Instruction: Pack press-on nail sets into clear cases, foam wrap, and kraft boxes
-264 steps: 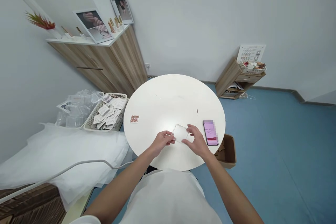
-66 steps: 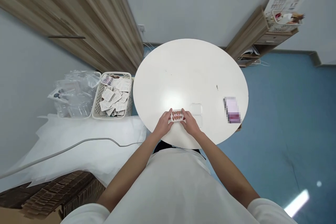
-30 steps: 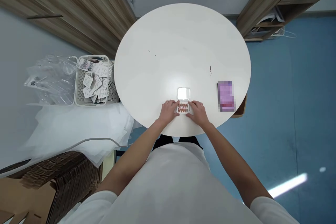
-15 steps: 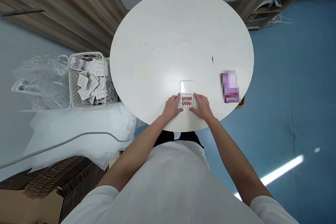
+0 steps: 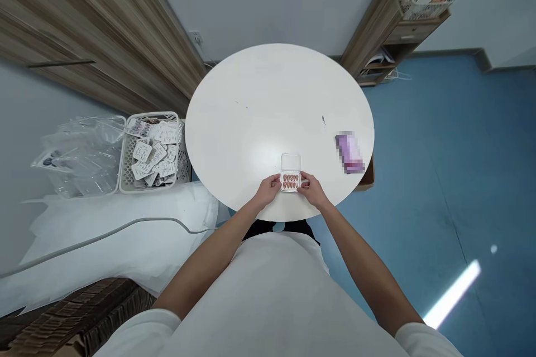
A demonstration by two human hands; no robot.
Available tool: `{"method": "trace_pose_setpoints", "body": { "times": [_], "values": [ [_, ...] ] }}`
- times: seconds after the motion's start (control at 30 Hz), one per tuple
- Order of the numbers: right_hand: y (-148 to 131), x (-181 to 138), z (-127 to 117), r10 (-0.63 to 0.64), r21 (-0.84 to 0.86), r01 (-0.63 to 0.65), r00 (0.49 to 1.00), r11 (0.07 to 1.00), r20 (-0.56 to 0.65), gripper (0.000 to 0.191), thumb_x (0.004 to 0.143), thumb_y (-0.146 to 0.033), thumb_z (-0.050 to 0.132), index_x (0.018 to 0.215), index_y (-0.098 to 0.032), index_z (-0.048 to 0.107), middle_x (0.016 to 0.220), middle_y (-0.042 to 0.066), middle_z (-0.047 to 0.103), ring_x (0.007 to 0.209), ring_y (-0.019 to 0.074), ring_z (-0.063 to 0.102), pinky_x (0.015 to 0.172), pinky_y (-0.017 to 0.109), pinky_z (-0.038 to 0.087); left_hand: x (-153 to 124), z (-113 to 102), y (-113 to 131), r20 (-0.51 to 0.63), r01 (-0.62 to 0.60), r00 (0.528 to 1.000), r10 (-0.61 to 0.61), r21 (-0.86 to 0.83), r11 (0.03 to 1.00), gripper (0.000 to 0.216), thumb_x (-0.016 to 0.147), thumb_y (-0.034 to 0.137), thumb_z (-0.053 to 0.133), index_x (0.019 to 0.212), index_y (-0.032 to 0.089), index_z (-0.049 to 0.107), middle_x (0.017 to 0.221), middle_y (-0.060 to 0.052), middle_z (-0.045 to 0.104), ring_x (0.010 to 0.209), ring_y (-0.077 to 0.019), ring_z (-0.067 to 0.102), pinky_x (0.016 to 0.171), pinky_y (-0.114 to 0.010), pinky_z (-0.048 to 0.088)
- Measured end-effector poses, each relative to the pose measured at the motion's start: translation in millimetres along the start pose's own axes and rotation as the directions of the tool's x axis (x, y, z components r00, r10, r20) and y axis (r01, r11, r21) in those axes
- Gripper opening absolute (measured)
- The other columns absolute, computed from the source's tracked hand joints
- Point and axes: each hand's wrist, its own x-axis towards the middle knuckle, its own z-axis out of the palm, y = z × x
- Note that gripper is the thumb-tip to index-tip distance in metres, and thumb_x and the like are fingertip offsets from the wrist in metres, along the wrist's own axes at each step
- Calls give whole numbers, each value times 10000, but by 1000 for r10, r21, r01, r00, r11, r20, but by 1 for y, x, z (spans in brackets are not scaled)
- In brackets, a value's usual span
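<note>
Contact confirmed: left hand (image 5: 269, 188) and right hand (image 5: 312, 189) pinch opposite sides of the nail case (image 5: 290, 181), fingers curled. It lies open near the desk (image 5: 259, 100) front edge, with the phone (image 5: 350, 152) well to the right.

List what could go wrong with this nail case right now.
The nail case sits near the edge of the table, pinched at its sides by left hand and right hand; a slip might drop it off.
Its lid lies open, so the red press-on nails could spill if it tips.
The phone lies close to the right rim; a stray arm might knock it off.
</note>
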Motion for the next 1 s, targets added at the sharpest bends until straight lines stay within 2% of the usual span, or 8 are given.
{"method": "trace_pose_setpoints", "body": {
  "times": [0.13,0.23,0.33,0.43,0.53,0.77,0.9,1.0],
  "values": [
    [-17,-29,10,-28,210,25,1000,977,12,632,590,-202,622,1194,-214,435,1051,51,461,690,86,486,699,306,475,-25,-15,6,-2,24,1000,-25,-187,982,391,736,308,557,1094,155,520,905,-70,608,783,-132,550,735,-299,426],
    [-33,-49,16,-67,313,60,998,948,13,639,562,-219,657,1170,-233,461,1031,44,461,685,79,476,681,289,471,-43,-26,14,21,25,1000,-20,-257,966,388,707,352,598,1037,156,541,848,-54,627,747,-123,556,721,-284,421],
    [-46,-65,17,-114,364,103,993,926,9,637,546,-234,678,1152,-246,480,1013,41,465,687,80,477,678,285,470,-57,-35,25,63,22,998,-2,-317,948,387,679,363,635,997,151,574,914,-69,632,784,-126,562,738,-274,413],
    [-56,-76,16,-148,386,133,989,913,10,644,541,-244,690,1151,-265,482,1013,39,465,691,81,481,684,289,472,-68,-40,38,163,27,986,40,-392,919,407,664,375,651,998,149,595,994,-93,619,840,-144,567,765,-281,411],
    [-61,-83,14,-163,396,147,987,906,8,639,542,-257,698,1146,-267,489,1010,36,470,693,81,488,696,293,470,-75,-42,47,211,44,976,50,-420,907,414,657,373,662,997,146,596,955,-95,629,819,-145,573,742,-275,415],
    [-61,-74,-4,-120,412,120,992,903,-26,449,647,-393,629,1057,-224,555,976,48,550,717,107,537,714,298,459,-83,-34,57,168,14,984,59,-405,914,367,676,358,646,981,158,599,911,-84,634,764,-122,571,670,-239,411],
    [-70,-59,-20,-54,474,8,995,881,84,403,712,-487,543,1021,-230,575,986,51,587,720,118,574,704,297,472,-86,-26,65,154,4,986,61,-391,920,373,672,366,646,980,162,601,912,-89,635,758,-124,569,672,-245,410],
    [-77,-50,-30,-26,474,-46,989,879,145,388,715,-484,548,993,-216,586,950,59,613,728,131,593,702,298,479,-87,-17,69,145,9,988,53,-395,919,377,658,364,658,966,151,610,894,-91,636,737,-118,566,672,-245,407]
  ]
}}
